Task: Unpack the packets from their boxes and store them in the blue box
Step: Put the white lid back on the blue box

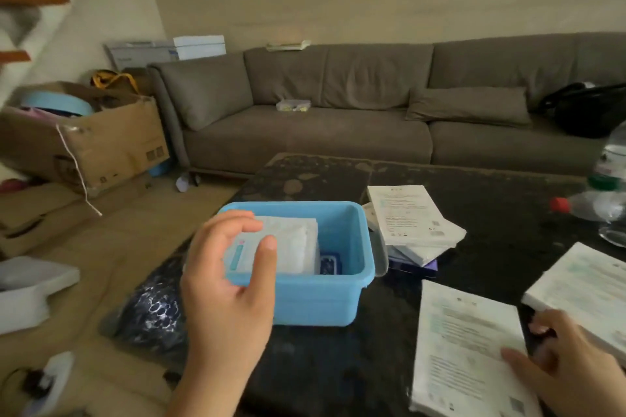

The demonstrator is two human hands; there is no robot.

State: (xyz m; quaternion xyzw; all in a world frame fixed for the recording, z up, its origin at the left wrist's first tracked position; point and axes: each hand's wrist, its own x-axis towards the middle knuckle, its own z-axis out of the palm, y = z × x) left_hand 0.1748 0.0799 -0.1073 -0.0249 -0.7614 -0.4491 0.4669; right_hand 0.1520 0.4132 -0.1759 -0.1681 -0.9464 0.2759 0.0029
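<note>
Dark table (474, 179); left hand (230, 267) pinching packet (288, 244) over blue box (338, 298), right hand (569, 369) flat on white box (464, 342); loose pinch risks packet dropping outside

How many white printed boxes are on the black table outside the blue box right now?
4 visible: one under the right hand at the front, one at the right edge, and two stacked right of the blue box, upper, lower. More may be hidden beneath.
</note>
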